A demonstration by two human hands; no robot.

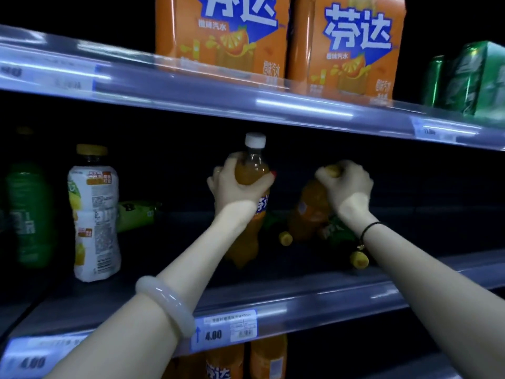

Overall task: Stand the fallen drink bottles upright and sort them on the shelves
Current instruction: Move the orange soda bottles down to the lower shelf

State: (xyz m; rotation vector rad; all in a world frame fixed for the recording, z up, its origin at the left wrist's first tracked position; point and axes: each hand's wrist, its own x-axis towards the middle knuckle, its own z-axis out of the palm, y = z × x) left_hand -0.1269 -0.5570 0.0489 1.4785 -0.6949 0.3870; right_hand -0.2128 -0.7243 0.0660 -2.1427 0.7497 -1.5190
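Orange soda cartons (281,42), green can packs (475,77), price tag (226,329)

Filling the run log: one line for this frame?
left hand: grips upright orange soda bottle | right hand: grips second orange bottle's cap | fallen bottles: remain

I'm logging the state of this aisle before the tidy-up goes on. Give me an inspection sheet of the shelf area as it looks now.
Surface: middle shelf, dark, with a price tag strip along its front edge.
Job's things: white-capped orange bottle upright in the left hand; second orange bottle gripped at its top; two fallen yellow-capped green bottles low beside it; green bottle lying down at the back left.
Clutter: white-labelled bottle and dark green bottle standing at left.
Hands: left hand and right hand, each closed on a bottle.
Cables: nothing seen.
Surroundings: orange cartons and green can packs above; orange bottles below.
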